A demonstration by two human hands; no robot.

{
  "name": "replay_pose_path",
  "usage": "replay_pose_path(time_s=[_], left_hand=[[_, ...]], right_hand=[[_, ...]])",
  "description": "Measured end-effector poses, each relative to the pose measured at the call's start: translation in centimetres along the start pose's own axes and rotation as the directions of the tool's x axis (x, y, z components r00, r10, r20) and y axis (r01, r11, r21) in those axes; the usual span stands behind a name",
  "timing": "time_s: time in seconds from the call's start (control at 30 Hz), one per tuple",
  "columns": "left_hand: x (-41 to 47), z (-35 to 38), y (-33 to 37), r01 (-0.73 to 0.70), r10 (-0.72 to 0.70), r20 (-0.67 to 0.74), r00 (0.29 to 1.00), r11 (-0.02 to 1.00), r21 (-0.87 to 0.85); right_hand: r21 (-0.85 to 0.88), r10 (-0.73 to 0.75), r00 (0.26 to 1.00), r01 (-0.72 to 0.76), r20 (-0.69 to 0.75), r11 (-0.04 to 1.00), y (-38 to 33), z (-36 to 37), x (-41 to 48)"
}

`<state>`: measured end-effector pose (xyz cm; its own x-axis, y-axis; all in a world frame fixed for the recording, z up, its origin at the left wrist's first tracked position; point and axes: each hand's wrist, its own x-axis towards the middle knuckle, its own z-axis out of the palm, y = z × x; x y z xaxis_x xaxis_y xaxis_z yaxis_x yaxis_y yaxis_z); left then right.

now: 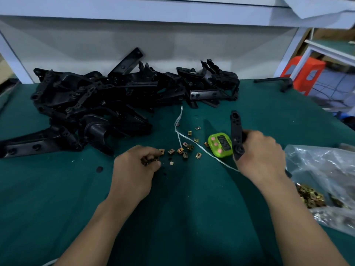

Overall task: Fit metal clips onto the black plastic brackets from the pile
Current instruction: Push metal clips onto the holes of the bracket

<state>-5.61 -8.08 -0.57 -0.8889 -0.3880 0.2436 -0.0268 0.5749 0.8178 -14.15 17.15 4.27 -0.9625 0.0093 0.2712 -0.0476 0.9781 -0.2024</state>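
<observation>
- Nearest the lens: left hand point(134, 169), left of the lime-green plastic timer point(221, 144), fingers curled in a pinch on a few small brass-coloured metal clips point(151, 160); exact count hard to tell.
- Just right of the timer, right hand point(263, 156), fist closed round the lower end of a long black plastic bracket point(235, 131), held upright across the timer's right edge.
- Likely step in hand: choosing one clip for the held bracket.
- To do it well: single out one clip, turn the open mouth toward the bracket's edge, line up with a hole, push straight on until fully seated. Hold the bracket steady; avoid tilting the clip.
- Tuck spare clips into the palm or drop them, to prevent fumbling.
- More loose clips point(184, 148) scattered on the green cloth point(192, 208) just left of the timer, with a thin white string point(175, 123) running among them.
- Behind and well left of the timer: pile of black plastic brackets point(92, 100).
- Right of the timer, beyond the right hand: clear plastic bag point(322, 169) with more clips inside.
- Writing: none legible; timer display too blurred to read, no brand visible.
</observation>
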Motion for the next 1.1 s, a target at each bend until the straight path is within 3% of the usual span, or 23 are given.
replay_pose_path(time_s=[0.17, 0.4, 0.57, 0.73, 0.87, 0.9, 0.93, 1.0, 1.03, 1.1], left_hand=[[-0.4, 1.1, 0.2, -0.054, 0.052, 0.083, 0.995, 0.998, 0.025], [-0.8, 0.9, 0.4, -0.082, 0.079, 0.052, 0.996, 0.994, 0.076], [-1.2, 1.3, 0.4, -0.094, 0.080, 0.096, 0.992, 0.985, 0.144], [-1.3, 1.4, 0.8, -0.149, 0.123, 0.138, 0.983, 0.970, 0.194], [-1.3, 1.1, 1.1, -0.174, 0.151, 0.146, 0.978, 0.971, 0.165], [-1.4, 1.1, 1.2, -0.180, 0.163, 0.139, 0.977, 0.977, 0.118], [-1.4, 1.0, 1.5, -0.180, 0.171, 0.128, 0.977, 0.981, 0.066], [-1.5, 0.7, 2.1, -0.154, 0.157, 0.108, 0.982, 0.988, -0.032], [-1.6, 0.6, 2.4, -0.141, 0.150, 0.103, 0.983, 0.986, -0.083], [-1.6, 0.3, 2.8, -0.128, 0.148, 0.102, 0.984, 0.976, -0.178]], right_hand=[[-0.026, 0.186, 0.974, -0.184, 0.128, 0.983, 2.8, 0.0, 0.6], [-0.078, 0.217, 0.928, -0.202, 0.302, 0.976, 2.3, 1.1, 0.4], [-0.043, 0.074, 0.935, -0.063, 0.346, 0.997, 1.9, 0.9, 0.1], [0.071, 0.017, 0.920, -0.049, 0.391, 0.996, 0.9, -0.4, -0.7], [0.187, -0.060, 0.975, 0.020, 0.214, 0.982, -0.8, -1.8, -1.2], [0.337, -0.073, 0.979, 0.005, 0.188, 0.942, -1.6, -2.1, -1.4], [0.550, -0.093, 0.971, -0.044, 0.218, 0.834, -2.4, -2.2, -1.5], [0.840, -0.196, 0.930, -0.174, 0.312, 0.514, -4.3, -2.1, -1.9], [0.891, -0.245, 0.910, -0.221, 0.335, 0.396, -5.1, -1.7, -2.1], [0.922, -0.301, 0.886, -0.274, 0.352, 0.274, -6.3, -0.6, -2.7]])
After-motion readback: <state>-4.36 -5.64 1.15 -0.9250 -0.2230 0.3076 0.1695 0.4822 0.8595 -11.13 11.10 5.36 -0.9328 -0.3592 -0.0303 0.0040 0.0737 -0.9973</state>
